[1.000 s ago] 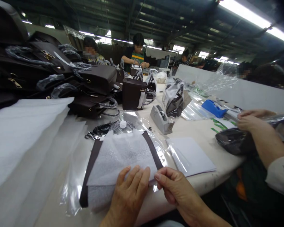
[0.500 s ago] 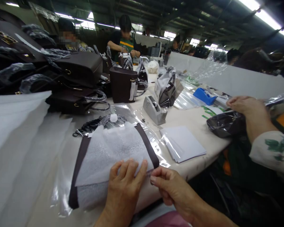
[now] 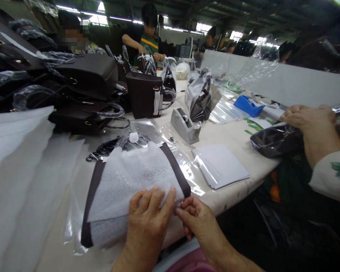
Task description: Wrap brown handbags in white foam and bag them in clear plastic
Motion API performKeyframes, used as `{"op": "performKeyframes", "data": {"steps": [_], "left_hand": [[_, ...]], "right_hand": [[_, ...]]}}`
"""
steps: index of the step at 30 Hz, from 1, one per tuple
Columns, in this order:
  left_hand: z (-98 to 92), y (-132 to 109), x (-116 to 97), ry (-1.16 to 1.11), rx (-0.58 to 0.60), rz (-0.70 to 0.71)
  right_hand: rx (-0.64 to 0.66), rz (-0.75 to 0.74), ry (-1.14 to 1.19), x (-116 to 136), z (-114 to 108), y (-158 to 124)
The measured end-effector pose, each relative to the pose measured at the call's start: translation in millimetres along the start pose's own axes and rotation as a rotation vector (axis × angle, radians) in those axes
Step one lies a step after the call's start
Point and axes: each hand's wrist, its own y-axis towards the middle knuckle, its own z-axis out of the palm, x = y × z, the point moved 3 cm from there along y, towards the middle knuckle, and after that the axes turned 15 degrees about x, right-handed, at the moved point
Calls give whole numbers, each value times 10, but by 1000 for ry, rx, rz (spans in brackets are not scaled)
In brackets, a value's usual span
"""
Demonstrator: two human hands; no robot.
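Note:
A dark brown bag (image 3: pixel 181 172) lies flat on clear plastic at the table's front, with white foam sheet (image 3: pixel 136 170) over its front and wrapped handles at its top. My left hand (image 3: pixel 149 215) rests on the foam near the lower right, fingers spread, pressing it down. At the bag's lower right corner is my right hand (image 3: pixel 197 219), thumb and fingers pinched together; what they hold is too small to make out.
A tape dispenser (image 3: pixel 185 126) and white papers (image 3: pixel 221 166) are right of the bag. Foam sheets (image 3: pixel 19 181) and piled brown bags (image 3: pixel 87 75) fill the left. A co-worker's hands (image 3: pixel 308 117) are over a plastic-wrapped bag (image 3: pixel 276 139).
My right hand has shifted slightly left along the bag's corner, still pinched. My left hand stays on the foam. The co-worker's hand at the right lies flatter over the wrapped bag.

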Motion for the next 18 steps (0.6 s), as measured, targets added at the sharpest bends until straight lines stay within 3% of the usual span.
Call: {"op": "performKeyframes", "data": {"steps": [6,9,12,14,16,18], "left_hand": [[-23,27,-13,15,28,26],[-18,26,-9,25,24,29],[-25,3,-11,18,-2,11],[-26,-21,-25,1,-14,-7],[-13,-49,-48,-23,-52,-25],[22,-74,-68,-33,-97,-55]], "right_hand": [[-94,-94,-177,-172,-74,175],[-124,-187,-449,-167,-215,157],[-206,-338,-718,115,-266,-20],[-209,-547,-725,466,-143,-145],[-6,-727,-682,838,149,-163],[304,-771,-715,1109,554,-51]]}}
